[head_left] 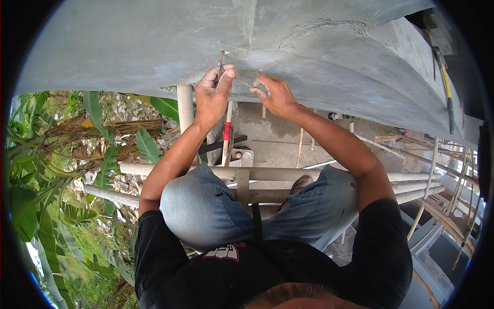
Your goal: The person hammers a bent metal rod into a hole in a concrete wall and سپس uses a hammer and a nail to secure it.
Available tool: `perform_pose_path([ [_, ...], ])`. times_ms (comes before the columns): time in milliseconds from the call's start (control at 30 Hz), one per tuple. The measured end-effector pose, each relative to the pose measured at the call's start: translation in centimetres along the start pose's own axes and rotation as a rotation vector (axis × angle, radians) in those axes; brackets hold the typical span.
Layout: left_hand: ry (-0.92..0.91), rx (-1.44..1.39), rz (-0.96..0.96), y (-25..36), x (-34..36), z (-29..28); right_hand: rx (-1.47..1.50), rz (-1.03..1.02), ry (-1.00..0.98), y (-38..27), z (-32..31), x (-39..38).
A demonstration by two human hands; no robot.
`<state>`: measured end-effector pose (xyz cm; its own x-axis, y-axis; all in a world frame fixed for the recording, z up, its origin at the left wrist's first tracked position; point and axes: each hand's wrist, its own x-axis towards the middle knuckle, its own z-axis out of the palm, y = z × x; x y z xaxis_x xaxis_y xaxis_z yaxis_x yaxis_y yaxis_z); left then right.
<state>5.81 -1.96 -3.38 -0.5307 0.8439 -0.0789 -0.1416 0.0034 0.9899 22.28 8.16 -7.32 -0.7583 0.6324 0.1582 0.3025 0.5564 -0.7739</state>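
My left hand (213, 98) is closed, fingertips pinched at a short rusty rod (221, 56) that meets the grey concrete surface (170, 49). A thin brown length, wire or thin rod (243, 81), runs slanting from these fingers to my right hand (278, 97). The right fingers are bent and pressed around its other end. Beside them a second thin stub (258, 72) shows against the concrete; its lower part is hidden by the hand. Whether the slanting piece is joined to the rusty rod I cannot make out.
Bamboo poles (278, 174) cross in front of my knees, with an upright post (185, 105) at the left. A yellow-and-black handled tool (445, 87) rests along the concrete at right. Banana plants (98, 113) grow at left; the ground (278, 139) lies far below.
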Motion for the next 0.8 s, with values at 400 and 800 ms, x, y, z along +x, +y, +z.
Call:
perform_pose_path([
  [400, -0.112, 0.253, -0.067, -1.3, -0.1, 0.0, 0.04, 0.005, -0.036, 1.0, -0.5, 0.0],
  [800, -0.08, 0.177, -0.004, -1.2, -0.2, 0.7, 0.045, 0.056, -0.031, 0.4, -0.3, -0.1],
])
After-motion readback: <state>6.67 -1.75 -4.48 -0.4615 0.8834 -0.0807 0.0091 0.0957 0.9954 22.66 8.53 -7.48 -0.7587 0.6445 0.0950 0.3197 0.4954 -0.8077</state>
